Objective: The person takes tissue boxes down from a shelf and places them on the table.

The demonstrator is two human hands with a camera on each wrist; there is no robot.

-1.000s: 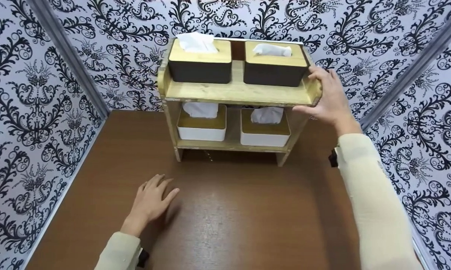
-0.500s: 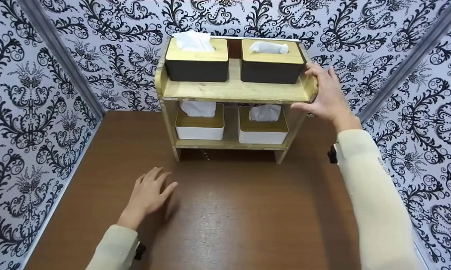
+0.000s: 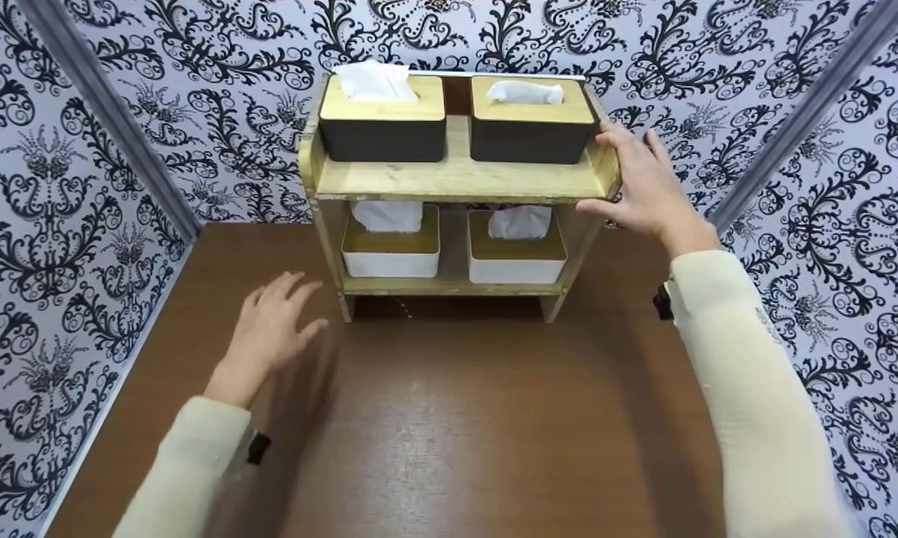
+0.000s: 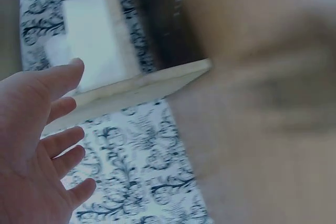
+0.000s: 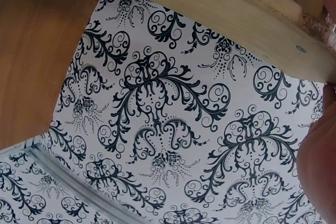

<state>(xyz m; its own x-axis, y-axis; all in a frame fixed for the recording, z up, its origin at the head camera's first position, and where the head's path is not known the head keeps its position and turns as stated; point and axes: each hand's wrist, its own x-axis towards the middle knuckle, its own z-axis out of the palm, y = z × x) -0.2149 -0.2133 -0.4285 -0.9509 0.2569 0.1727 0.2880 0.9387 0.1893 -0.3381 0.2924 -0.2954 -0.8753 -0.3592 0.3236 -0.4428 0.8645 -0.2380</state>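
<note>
A two-tier wooden shelf [image 3: 456, 179] stands upright near the back wall. My right hand [image 3: 647, 183] grips the top of its right side panel, thumb at the front and fingers over the outer edge. In the right wrist view that panel [image 5: 236, 35] runs past the edge of the hand. My left hand [image 3: 270, 321] hovers over the table left of the shelf, fingers spread and holding nothing. Two dark tissue boxes with wooden lids, a left one [image 3: 382, 140] and a right one [image 3: 527, 142], sit on the upper tier. Below are a left white tissue box [image 3: 391, 265] and a right white one [image 3: 516, 270].
The brown tabletop [image 3: 434, 418] stretches in front of the shelf. Black-and-white patterned walls [image 3: 232, 112] enclose the back and both sides, with grey strips [image 3: 113, 112] at the corners. White tissue [image 3: 374, 81] sticks up from the boxes.
My left hand has moved forward, toward the shelf's left side. The right hand keeps its grip on the right panel. The whole view has shifted slightly.
</note>
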